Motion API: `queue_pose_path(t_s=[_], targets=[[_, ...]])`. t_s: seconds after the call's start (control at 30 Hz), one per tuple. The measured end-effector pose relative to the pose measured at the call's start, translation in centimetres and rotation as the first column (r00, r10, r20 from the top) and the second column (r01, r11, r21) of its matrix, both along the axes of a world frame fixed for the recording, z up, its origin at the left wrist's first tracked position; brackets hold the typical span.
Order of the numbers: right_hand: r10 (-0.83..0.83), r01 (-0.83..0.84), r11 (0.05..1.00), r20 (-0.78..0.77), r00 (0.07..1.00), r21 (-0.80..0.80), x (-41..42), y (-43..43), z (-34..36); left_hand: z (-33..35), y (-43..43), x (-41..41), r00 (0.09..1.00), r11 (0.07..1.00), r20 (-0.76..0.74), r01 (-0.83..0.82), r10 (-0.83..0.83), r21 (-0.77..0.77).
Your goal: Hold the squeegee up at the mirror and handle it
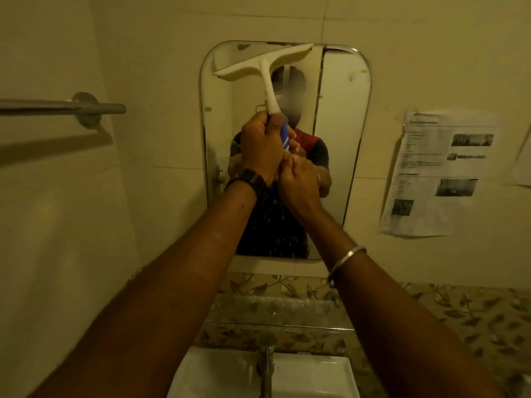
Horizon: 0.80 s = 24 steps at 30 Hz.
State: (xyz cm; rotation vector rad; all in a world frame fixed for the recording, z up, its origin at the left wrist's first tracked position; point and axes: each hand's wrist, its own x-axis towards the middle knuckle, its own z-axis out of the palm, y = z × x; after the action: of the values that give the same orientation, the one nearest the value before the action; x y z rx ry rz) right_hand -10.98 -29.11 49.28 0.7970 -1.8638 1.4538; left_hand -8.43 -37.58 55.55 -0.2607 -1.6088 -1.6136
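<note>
left hand [260, 147] gripping squeegee [263, 66] against mirror [344, 124], right hand [298, 182] below

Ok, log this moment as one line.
left hand: grips squeegee handle | right hand: curled at handle end | blade: against mirror top

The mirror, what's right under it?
Under the mirror comes a leaf-patterned tile band, a narrow shelf, then a tap over a white sink. Both forearms cover parts of these.
</note>
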Motion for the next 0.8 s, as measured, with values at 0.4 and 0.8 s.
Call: queue_pose_path(t_s=[0.4,0.8], targets=[[0.046,-0.008,0.992,0.291,0.955,-0.13,-2.5,1.4,-8.7,-6.9,3.3,-2.1,0.993,0.998,0.115,0.009,-0.003,-0.055],[0.042,-0.013,0.992,0.229,0.972,-0.128,0.0,3.7,-10.7,-8.9,5.1,1.1,0.992,0.994,0.114,0.063,-0.053,-0.089]])
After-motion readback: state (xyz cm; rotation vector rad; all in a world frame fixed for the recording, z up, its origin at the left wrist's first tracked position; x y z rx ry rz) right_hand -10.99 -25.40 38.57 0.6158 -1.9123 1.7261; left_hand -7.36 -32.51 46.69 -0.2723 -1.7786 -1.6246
